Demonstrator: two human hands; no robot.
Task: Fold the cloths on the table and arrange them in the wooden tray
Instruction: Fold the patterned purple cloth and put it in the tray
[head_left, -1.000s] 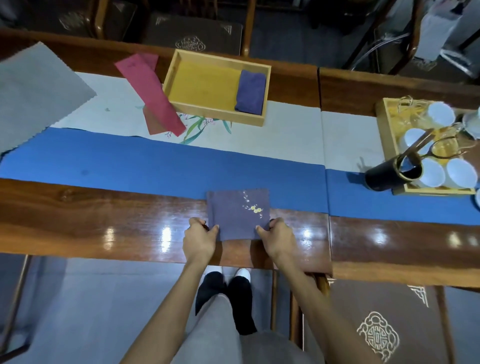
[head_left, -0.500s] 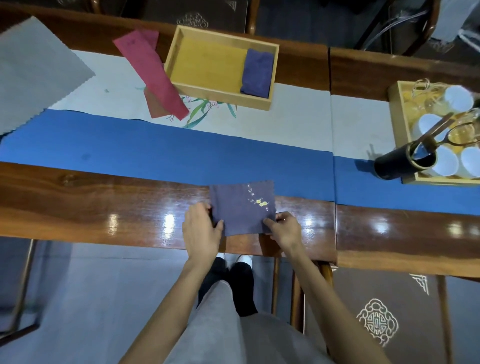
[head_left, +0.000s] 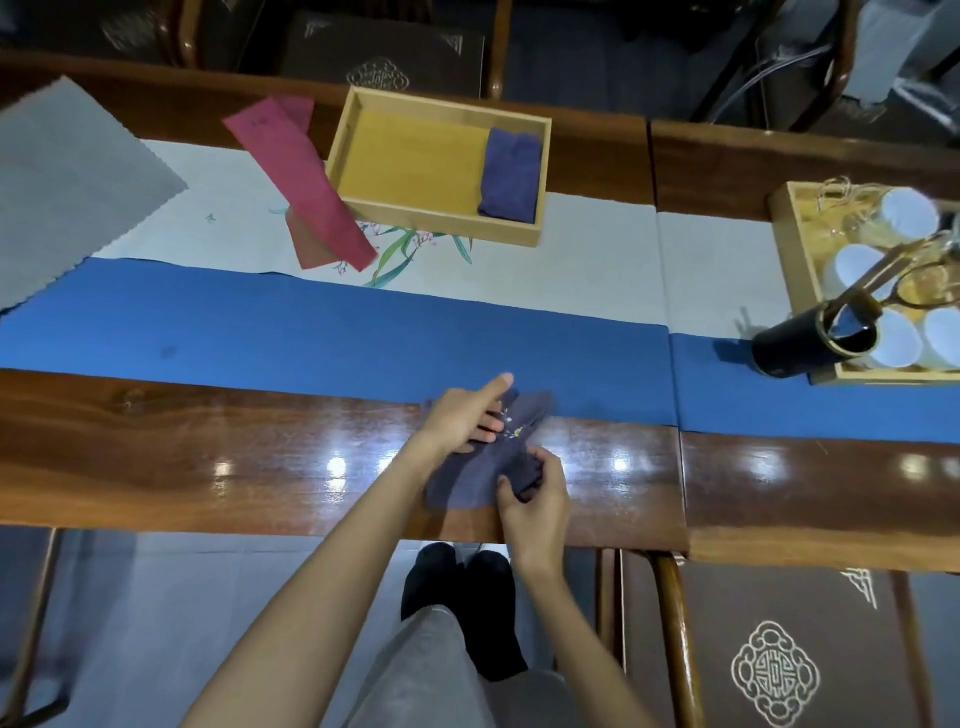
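A small purple cloth (head_left: 467, 480) with gold embroidery lies on the near wooden table edge. My left hand (head_left: 465, 418) rests flat on its upper left part, index finger stretched out. My right hand (head_left: 535, 499) pinches the cloth's lower right part, which is bunched up under the fingers. At the back stands the wooden tray (head_left: 441, 106) with a folded purple cloth (head_left: 509, 174) at its right end. A folded red cloth (head_left: 298, 179) lies to the left of the tray, and a grey cloth (head_left: 67, 182) is spread flat at the far left.
A blue and white table runner (head_left: 260, 327) covers the table's middle. At the right, a second wooden tray (head_left: 789, 254) holds white cups, with a black cylindrical holder (head_left: 795, 348) beside it. Chairs stand behind the table and at my near right.
The cloth lay flat with both hands at its lower corners. Now my left hand has moved on top of it and my right hand has gathered the lower right part.
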